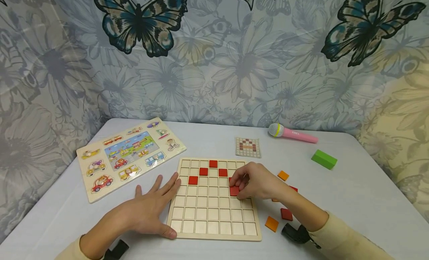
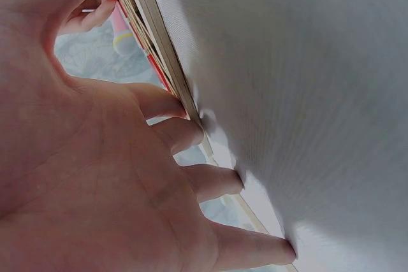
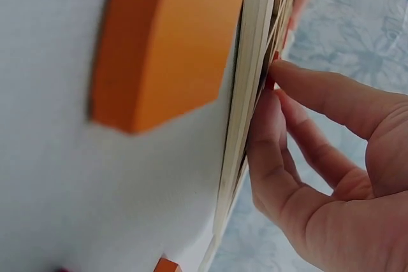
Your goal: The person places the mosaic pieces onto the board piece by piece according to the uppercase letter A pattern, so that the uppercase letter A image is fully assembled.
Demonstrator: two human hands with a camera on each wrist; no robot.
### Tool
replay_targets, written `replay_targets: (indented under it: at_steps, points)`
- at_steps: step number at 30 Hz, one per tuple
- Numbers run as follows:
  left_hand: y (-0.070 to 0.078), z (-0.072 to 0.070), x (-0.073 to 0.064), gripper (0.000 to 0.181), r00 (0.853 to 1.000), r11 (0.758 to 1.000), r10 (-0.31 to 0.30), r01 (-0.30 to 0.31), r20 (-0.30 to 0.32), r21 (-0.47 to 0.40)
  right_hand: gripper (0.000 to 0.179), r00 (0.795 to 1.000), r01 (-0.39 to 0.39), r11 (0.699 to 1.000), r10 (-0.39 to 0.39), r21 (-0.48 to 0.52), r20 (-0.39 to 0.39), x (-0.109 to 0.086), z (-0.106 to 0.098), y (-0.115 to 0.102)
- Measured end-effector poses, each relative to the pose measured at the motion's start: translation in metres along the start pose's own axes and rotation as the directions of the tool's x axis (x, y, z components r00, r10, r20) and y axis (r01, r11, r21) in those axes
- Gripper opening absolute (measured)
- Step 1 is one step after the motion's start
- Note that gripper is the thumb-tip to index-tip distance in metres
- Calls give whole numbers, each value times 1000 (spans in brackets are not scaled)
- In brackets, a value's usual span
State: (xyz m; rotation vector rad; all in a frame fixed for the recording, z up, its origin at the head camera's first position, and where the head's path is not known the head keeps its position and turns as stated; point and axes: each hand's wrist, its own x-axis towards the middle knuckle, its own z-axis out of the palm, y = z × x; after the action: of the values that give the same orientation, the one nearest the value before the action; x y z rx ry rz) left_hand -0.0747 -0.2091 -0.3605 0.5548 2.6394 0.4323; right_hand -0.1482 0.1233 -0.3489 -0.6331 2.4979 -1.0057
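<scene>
A wooden grid board (image 1: 213,215) lies flat on the table, several red square tiles (image 1: 203,171) set in its upper cells. My right hand (image 1: 256,180) reaches over the board's right part and pinches a red tile (image 1: 234,191) between thumb and fingers. In the right wrist view the hand (image 3: 331,164) is close over the board, with only a thin red edge showing at its fingertips. My left hand (image 1: 149,209) rests with spread fingers along the board's left edge; its palm (image 2: 108,164) fills much of the left wrist view.
Loose orange tiles (image 1: 272,224) and red tiles (image 1: 286,214) lie right of the board, some partly behind my right forearm. A small pattern card (image 1: 248,147), pink toy microphone (image 1: 298,135) and green block (image 1: 324,159) are farther back. A vehicle puzzle (image 1: 134,145) lies at left.
</scene>
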Motion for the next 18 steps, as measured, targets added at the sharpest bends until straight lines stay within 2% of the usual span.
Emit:
replay_targets:
  at_steps: [9, 18]
  points:
    - [1, 0, 1, 136, 1000, 1000, -7, 7, 13, -1, 23, 999, 34, 999, -34, 7, -2, -4, -5, 5]
    - [1, 0, 0, 136, 1000, 1000, -5, 5, 14, -6, 18, 997, 59, 998, -59, 2, -40, -11, -14, 11]
